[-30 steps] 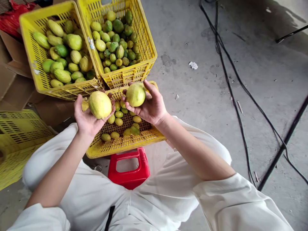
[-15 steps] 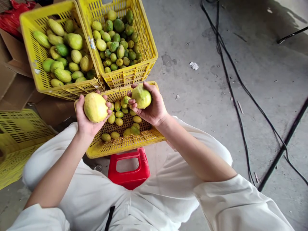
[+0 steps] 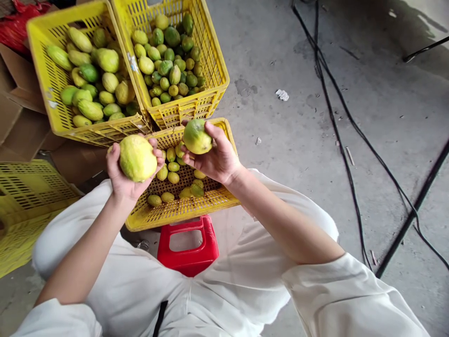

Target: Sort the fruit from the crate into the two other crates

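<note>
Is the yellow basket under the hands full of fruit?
No, only partly filled: the near basket has bare mesh showing between its fruits.

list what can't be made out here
Head view, all of these:
- underside of the yellow fruit: hidden by the left hand
- underside of the greener fruit: hidden by the right hand
- bottom of the upper-left crate: under piled fruit
- far-left crate: cut off by the left edge
- clear object near the red stool: too small
</note>
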A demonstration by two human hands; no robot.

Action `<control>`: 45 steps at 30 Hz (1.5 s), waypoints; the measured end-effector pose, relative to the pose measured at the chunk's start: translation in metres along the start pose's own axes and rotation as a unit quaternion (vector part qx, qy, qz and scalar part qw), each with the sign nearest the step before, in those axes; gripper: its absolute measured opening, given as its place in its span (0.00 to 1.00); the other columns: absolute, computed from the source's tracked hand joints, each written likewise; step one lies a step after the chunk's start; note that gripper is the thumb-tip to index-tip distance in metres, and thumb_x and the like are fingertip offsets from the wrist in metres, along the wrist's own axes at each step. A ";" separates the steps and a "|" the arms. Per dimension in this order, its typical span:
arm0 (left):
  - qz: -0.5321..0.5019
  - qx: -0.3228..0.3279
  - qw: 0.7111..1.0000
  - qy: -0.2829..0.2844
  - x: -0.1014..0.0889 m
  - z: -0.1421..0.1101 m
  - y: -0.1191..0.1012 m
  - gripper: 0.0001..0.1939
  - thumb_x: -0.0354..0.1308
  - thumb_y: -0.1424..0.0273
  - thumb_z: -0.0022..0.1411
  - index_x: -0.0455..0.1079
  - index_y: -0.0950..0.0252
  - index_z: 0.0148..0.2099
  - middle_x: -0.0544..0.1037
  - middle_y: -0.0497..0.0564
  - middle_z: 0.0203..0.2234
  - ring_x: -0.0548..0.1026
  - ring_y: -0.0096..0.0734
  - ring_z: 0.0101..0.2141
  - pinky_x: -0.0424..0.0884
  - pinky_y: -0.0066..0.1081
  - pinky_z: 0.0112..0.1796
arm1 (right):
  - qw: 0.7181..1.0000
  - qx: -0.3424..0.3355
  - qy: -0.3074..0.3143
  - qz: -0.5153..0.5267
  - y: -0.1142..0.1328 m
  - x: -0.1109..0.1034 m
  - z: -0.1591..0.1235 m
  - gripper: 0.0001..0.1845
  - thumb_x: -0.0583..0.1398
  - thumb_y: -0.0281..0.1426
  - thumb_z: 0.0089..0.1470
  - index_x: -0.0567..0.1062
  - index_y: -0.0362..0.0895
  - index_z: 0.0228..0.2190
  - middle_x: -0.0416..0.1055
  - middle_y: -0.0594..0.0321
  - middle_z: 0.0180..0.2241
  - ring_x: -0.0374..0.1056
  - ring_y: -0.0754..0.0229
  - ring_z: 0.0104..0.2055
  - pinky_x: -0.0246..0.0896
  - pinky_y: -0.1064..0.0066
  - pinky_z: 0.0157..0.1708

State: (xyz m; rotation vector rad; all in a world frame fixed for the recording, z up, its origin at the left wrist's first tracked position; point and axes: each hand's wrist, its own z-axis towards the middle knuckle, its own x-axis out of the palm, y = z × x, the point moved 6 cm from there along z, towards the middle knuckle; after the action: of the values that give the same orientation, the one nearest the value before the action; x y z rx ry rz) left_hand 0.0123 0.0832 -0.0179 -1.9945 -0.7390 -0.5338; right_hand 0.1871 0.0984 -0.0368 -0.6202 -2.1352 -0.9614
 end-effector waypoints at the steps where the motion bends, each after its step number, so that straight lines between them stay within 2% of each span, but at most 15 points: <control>1: 0.007 -0.005 1.000 -0.001 -0.001 0.001 0.001 0.17 0.64 0.52 0.59 0.74 0.59 0.41 0.79 0.55 0.39 0.80 0.38 0.40 0.81 0.30 0.38 | 1.000 0.006 -0.003 0.003 -0.001 -0.002 0.000 0.17 0.64 0.44 0.59 0.77 0.50 0.46 0.80 0.64 0.38 0.78 0.56 0.46 0.78 0.64 0.49; 4: 0.029 -0.014 0.999 -0.031 -0.007 0.005 0.002 0.16 0.60 0.51 0.62 0.74 0.59 0.40 0.79 0.54 0.37 0.79 0.34 0.35 0.81 0.29 0.35 | 1.000 0.010 -0.001 0.016 -0.001 -0.007 0.001 0.15 0.66 0.44 0.58 0.76 0.49 0.43 0.81 0.63 0.37 0.79 0.56 0.45 0.78 0.62 0.49; 8: 0.040 -0.020 0.996 -0.081 -0.012 0.009 0.001 0.20 0.53 0.48 0.66 0.74 0.58 0.43 0.79 0.54 0.37 0.80 0.37 0.38 0.81 0.30 0.35 | 0.999 0.007 0.007 0.033 0.000 -0.007 0.005 0.13 0.64 0.42 0.59 0.74 0.48 0.41 0.80 0.63 0.37 0.79 0.54 0.48 0.77 0.57 0.51; 11: 0.010 -0.001 0.996 -0.085 -0.008 0.007 -0.003 0.16 0.48 0.55 0.68 0.73 0.57 0.44 0.81 0.55 0.39 0.81 0.39 0.46 0.82 0.32 0.39 | 0.999 0.006 -0.006 0.038 0.002 -0.003 0.004 0.13 0.62 0.42 0.61 0.74 0.49 0.43 0.80 0.62 0.37 0.78 0.54 0.49 0.78 0.56 0.50; 14: -0.002 0.006 0.996 -0.091 -0.005 0.005 -0.006 0.12 0.51 0.61 0.67 0.73 0.56 0.47 0.82 0.53 0.41 0.80 0.43 0.51 0.83 0.38 0.42 | 0.999 -0.005 -0.010 0.032 0.008 0.005 -0.001 0.17 0.59 0.44 0.62 0.75 0.48 0.48 0.80 0.59 0.39 0.77 0.52 0.50 0.79 0.56 0.46; 16: -0.026 0.001 0.996 -0.085 -0.003 0.004 -0.006 0.11 0.55 0.61 0.67 0.73 0.55 0.48 0.82 0.53 0.42 0.81 0.43 0.48 0.83 0.37 0.40 | 1.000 -0.014 -0.001 0.022 0.010 0.010 -0.003 0.20 0.58 0.44 0.62 0.75 0.47 0.50 0.79 0.59 0.41 0.77 0.52 0.50 0.79 0.57 0.45; 18: -0.055 -0.018 0.996 -0.064 -0.001 0.003 -0.005 0.12 0.57 0.57 0.66 0.73 0.58 0.46 0.81 0.54 0.39 0.81 0.37 0.39 0.82 0.31 0.34 | 1.000 -0.017 0.013 0.010 0.010 0.013 -0.004 0.21 0.58 0.45 0.62 0.75 0.47 0.51 0.78 0.60 0.40 0.77 0.54 0.48 0.79 0.62 0.43; 21: -0.057 -0.069 0.995 -0.037 0.001 0.001 0.002 0.19 0.52 0.52 0.68 0.73 0.61 0.41 0.77 0.53 0.32 0.75 0.28 0.27 0.77 0.23 0.24 | 1.000 -0.017 0.023 -0.004 0.007 0.011 -0.003 0.22 0.60 0.49 0.62 0.75 0.50 0.51 0.77 0.64 0.39 0.77 0.59 0.43 0.77 0.72 0.38; 26: -0.032 -0.107 0.992 -0.059 -0.003 0.000 0.012 0.22 0.47 0.52 0.70 0.73 0.63 0.42 0.76 0.54 0.30 0.75 0.29 0.25 0.76 0.23 0.23 | 1.000 -0.013 -0.020 -0.005 0.008 -0.001 0.002 0.21 0.59 0.52 0.62 0.75 0.51 0.47 0.76 0.65 0.39 0.74 0.63 0.38 0.75 0.75 0.34; 30: -0.056 -0.064 0.994 -0.075 -0.006 0.003 0.009 0.17 0.51 0.57 0.68 0.74 0.62 0.47 0.81 0.58 0.37 0.81 0.38 0.35 0.81 0.30 0.32 | 0.998 -0.023 -0.049 0.018 0.013 -0.005 0.003 0.18 0.58 0.48 0.63 0.75 0.51 0.47 0.77 0.63 0.37 0.75 0.61 0.37 0.77 0.71 0.33; 34: -0.072 -0.035 0.994 -0.068 -0.003 0.005 0.002 0.13 0.51 0.63 0.68 0.73 0.61 0.50 0.81 0.59 0.44 0.81 0.46 0.48 0.83 0.39 0.42 | 0.998 -0.050 -0.041 0.029 0.020 0.003 -0.002 0.17 0.55 0.41 0.64 0.75 0.51 0.51 0.79 0.62 0.41 0.77 0.55 0.45 0.79 0.60 0.40; 37: -0.065 -0.044 0.995 -0.064 -0.002 0.004 0.000 0.18 0.50 0.56 0.72 0.73 0.62 0.48 0.80 0.58 0.40 0.81 0.39 0.41 0.83 0.31 0.37 | 0.998 -0.065 -0.013 0.024 0.026 0.010 -0.005 0.18 0.55 0.35 0.64 0.73 0.52 0.54 0.80 0.64 0.44 0.77 0.57 0.47 0.78 0.60 0.43; 40: -0.051 -0.067 0.994 -0.067 -0.001 0.004 0.002 0.21 0.53 0.50 0.69 0.74 0.62 0.44 0.77 0.56 0.34 0.78 0.34 0.33 0.80 0.25 0.29 | 1.000 -0.016 0.004 0.010 0.018 0.008 -0.005 0.16 0.57 0.33 0.64 0.74 0.53 0.52 0.80 0.67 0.42 0.77 0.61 0.39 0.76 0.70 0.35; 43: -0.048 -0.081 0.983 -0.155 -0.016 0.005 0.007 0.14 0.57 0.56 0.67 0.72 0.62 0.41 0.77 0.54 0.33 0.79 0.36 0.33 0.81 0.28 0.29 | 0.995 0.084 -0.059 -0.015 -0.013 -0.018 -0.004 0.09 0.63 0.34 0.61 0.76 0.48 0.43 0.78 0.66 0.35 0.73 0.63 0.30 0.70 0.77 0.23; 45: -0.060 -0.108 0.965 -0.233 -0.032 0.004 0.014 0.09 0.59 0.62 0.66 0.71 0.63 0.41 0.77 0.53 0.33 0.80 0.38 0.33 0.82 0.32 0.30 | 0.973 0.138 -0.186 -0.026 -0.040 -0.049 -0.007 0.06 0.66 0.32 0.59 0.75 0.46 0.37 0.76 0.66 0.32 0.72 0.63 0.28 0.70 0.77 0.21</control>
State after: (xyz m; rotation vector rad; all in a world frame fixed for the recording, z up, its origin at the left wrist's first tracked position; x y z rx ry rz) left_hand -0.0014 0.0717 -0.0483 -2.3229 -1.1333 -0.2171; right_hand 0.1947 0.0622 -0.0882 -0.6452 -2.5684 -0.5892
